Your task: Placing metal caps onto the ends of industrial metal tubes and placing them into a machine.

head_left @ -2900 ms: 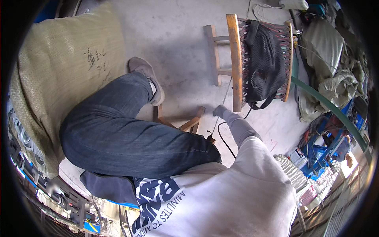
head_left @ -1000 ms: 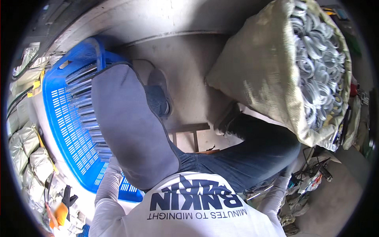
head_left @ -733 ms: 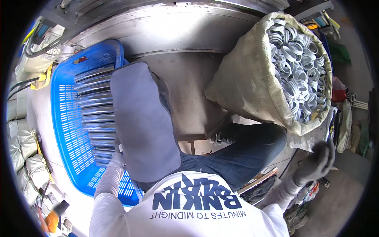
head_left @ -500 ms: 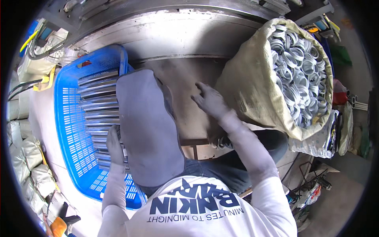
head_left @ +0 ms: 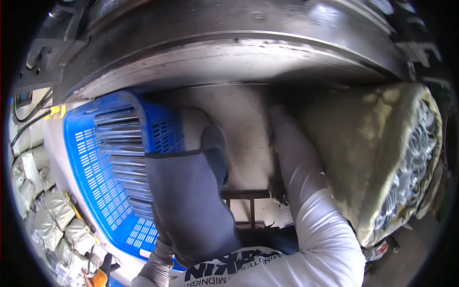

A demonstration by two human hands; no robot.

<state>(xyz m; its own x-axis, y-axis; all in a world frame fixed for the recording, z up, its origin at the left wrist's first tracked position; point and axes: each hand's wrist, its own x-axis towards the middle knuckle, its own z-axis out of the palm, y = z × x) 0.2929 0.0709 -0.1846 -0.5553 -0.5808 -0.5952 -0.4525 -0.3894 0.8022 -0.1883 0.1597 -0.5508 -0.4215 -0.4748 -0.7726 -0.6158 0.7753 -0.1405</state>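
Note:
My right hand [head_left: 283,118] reaches far forward into the shadow between the machine's base and the pale woven sack [head_left: 354,158]. Its fingers are too dark and blurred to read. My left hand [head_left: 164,243] is low beside the blue plastic basket [head_left: 91,191], mostly hidden by the grey pad [head_left: 186,191] draped over my left leg. What it touches cannot be seen. Shiny metal tubes [head_left: 126,162] lie stacked side by side in the basket. The sack holds many light grey rings [head_left: 411,162], now seen at its right-hand mouth.
A large metal machine [head_left: 239,28] spans the far side. Wrapped silvery packages [head_left: 50,215] are piled at the left. A low dark metal frame [head_left: 246,195] stands between my legs. An orange-handled tool [head_left: 99,277] lies at the lower left.
The head view has shifted, bringing more of the machine into sight. My right arm has stretched farther forward. My left hand has dropped back from the tubes, and the sack's mouth appears farther right.

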